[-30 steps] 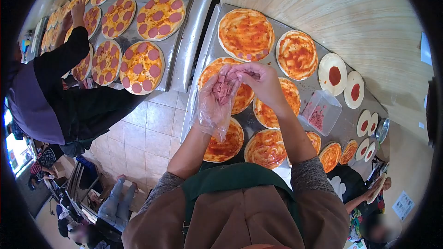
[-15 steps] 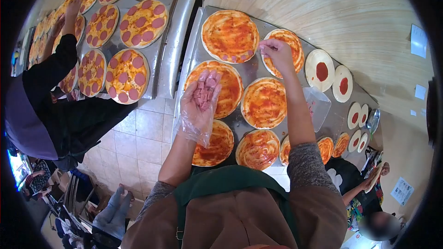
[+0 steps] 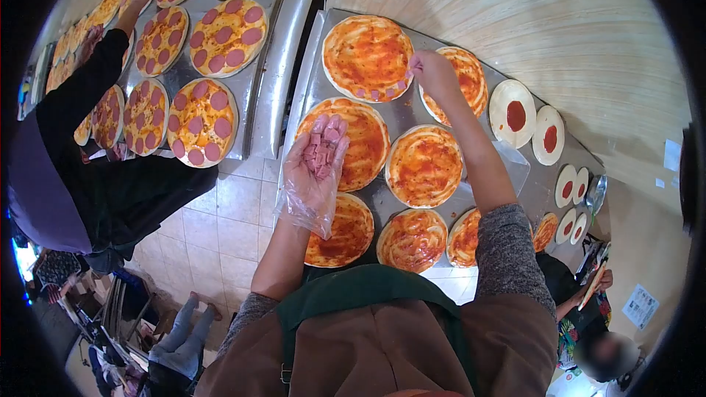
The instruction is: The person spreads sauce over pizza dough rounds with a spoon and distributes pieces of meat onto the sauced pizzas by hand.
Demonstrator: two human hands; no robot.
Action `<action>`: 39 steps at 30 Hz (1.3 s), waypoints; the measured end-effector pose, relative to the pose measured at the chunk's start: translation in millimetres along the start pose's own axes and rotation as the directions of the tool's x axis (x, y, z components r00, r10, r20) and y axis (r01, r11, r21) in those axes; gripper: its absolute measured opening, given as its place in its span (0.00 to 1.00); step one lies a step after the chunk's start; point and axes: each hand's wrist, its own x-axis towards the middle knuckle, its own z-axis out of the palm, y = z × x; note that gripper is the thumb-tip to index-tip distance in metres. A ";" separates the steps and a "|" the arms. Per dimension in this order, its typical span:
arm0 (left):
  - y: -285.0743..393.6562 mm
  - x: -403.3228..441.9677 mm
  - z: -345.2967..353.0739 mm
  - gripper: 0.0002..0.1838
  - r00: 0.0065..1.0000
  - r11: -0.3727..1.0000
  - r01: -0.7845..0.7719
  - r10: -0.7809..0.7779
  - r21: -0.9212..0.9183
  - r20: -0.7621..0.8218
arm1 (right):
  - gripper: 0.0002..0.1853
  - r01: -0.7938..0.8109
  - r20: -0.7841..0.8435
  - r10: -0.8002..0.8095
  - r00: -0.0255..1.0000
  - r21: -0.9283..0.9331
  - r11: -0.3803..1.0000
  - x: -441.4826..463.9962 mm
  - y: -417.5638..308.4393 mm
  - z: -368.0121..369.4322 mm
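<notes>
My left hand, in a clear plastic glove, is cupped palm up around a pile of pink meat pieces, over the left edge of a sauced pizza base. My right hand is pinched at the right edge of the top sauced base; a bit of pink shows at its fingertips. Several meat pieces lie along the lower edge of that top base. Another sauced base is partly behind my right hand. My right forearm partly covers a clear plastic container.
More sauced bases and pale bases with sauce spots lie on the metal table. At the left, a co-worker's arm reaches over topped pizzas. A ladle and another person's hand are at the right.
My right hand has left my left palm and moved to the top base's right edge. More meat pieces show along that base's lower edge. The co-worker's hand has moved up and right.
</notes>
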 end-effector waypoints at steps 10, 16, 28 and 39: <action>3.6 -2.4 7.1 0.24 1.000 1.000 -0.016 0.016 0.016 0.002 | 0.11 -0.329 0.257 0.207 0.944 0.769 0.548 8.5 25.3 -16.2; 2.4 -2.1 1.0 0.24 1.000 1.000 -0.017 0.017 -0.001 -0.002 | 0.08 -0.345 0.239 0.251 0.938 0.568 0.747 20.6 27.0 -9.6; 7.3 -5.7 -4.4 0.25 1.000 0.999 -0.028 0.028 -0.029 0.005 | 0.06 -0.101 0.012 0.101 0.995 0.089 0.991 33.0 16.6 -0.8; 11.4 -12.0 -10.1 0.24 1.000 0.999 -0.022 0.023 -0.032 0.020 | 0.09 -0.111 0.017 0.110 0.994 0.214 0.971 4.9 11.7 4.0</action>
